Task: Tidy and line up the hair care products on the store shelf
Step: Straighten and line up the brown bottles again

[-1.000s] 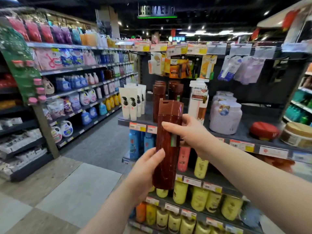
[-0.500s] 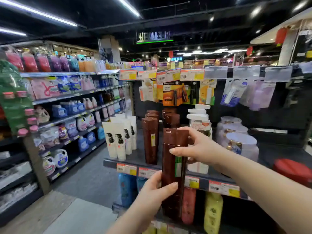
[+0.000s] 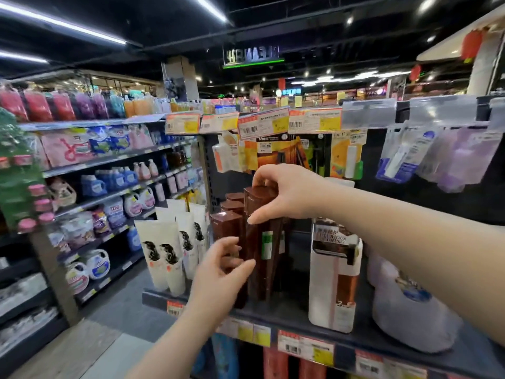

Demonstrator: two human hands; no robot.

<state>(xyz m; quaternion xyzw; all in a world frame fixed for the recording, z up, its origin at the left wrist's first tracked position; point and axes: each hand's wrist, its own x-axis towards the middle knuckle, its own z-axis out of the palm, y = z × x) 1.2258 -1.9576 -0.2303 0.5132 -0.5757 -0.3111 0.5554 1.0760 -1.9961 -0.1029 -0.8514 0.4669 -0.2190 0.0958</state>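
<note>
Right hand (image 3: 289,192) grips the cap of a tall, glossy brown bottle (image 3: 261,242) with a green label; left hand (image 3: 218,272) open beside it. Neighbouring box (image 3: 334,274) reads "LUXURIOUS".

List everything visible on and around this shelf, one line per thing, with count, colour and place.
tall brown plastic bottles: at least four, dark brown, shelf centre, in rows front to back
cream squeeze tubes with black hair drawing: several, cream, left of the brown bottles
white-and-brown boxed bottle: one, white with copper band, right of the brown bottles
pale lilac tub: one, lilac-grey, shelf far right
dark shelf with price tags: one, dark grey, orange-yellow tags along the edge
hanging packets: several, orange, yellow, lilac, on the back panel above
detergent jugs: many, blue, white, pink, aisle shelves left
left hand: one, open, beside the front brown bottle
right hand: one, gripping the cap of a brown bottle
</note>
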